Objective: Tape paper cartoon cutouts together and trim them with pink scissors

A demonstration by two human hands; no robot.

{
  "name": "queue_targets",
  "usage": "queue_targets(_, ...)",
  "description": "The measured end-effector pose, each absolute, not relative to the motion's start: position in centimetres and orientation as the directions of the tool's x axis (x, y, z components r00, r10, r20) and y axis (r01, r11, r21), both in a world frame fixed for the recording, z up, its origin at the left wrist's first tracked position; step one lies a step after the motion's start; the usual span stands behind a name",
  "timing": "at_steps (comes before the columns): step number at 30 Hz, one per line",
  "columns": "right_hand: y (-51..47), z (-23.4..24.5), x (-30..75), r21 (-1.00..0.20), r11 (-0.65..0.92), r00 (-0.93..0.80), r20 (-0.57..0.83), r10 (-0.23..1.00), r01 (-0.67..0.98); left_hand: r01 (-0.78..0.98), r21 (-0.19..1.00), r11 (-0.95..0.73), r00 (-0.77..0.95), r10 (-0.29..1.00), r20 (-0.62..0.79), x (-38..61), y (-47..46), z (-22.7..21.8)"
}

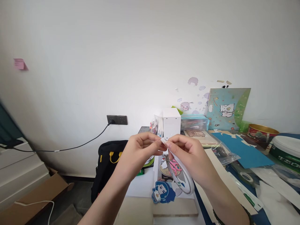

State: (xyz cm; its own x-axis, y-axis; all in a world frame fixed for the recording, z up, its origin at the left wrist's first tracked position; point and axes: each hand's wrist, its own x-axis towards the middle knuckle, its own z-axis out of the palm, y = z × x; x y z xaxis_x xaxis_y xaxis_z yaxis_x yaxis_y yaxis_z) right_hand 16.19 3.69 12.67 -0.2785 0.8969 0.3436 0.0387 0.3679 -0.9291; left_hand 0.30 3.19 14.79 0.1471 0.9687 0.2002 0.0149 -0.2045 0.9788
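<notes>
A roll of white tape (189, 185) hangs below my right hand (187, 150), seen partly edge-on as a ring. My right thumb and fingers are closed on the strip near its free end. My left hand (146, 146) faces it, with thumb and forefinger pinched at the tip of the same strip. Both hands are raised over the table, fingertips nearly touching. Beneath them lie pink-handled scissors (174, 167), partly seen through the ring, and a blue-haired cartoon paper cutout (163, 191).
Behind my hands stands a white box (172, 122). To the right are blue paper (243, 151), a round tin (262, 132), a white-lidded tub (287, 150) and paper scraps. A black backpack (106, 165) sits at the left, below a wall socket (117, 119) with a cable.
</notes>
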Motion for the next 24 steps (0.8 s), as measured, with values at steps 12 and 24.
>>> queue_targets(12, 3.83, 12.7, 16.32, -0.92, 0.389, -0.291, 0.363, 0.885, 0.037, 0.046, 0.968, -0.246, 0.156, 0.959, 0.236, 0.24, 2.82, 14.72)
queue_targets(24, 3.78, 12.63, 16.28, -0.933, 0.354, -0.264, 0.326, 0.908, 0.065, 0.106, 0.957, -0.27, 0.151, 0.956, 0.252, 0.35, 2.51, 14.55)
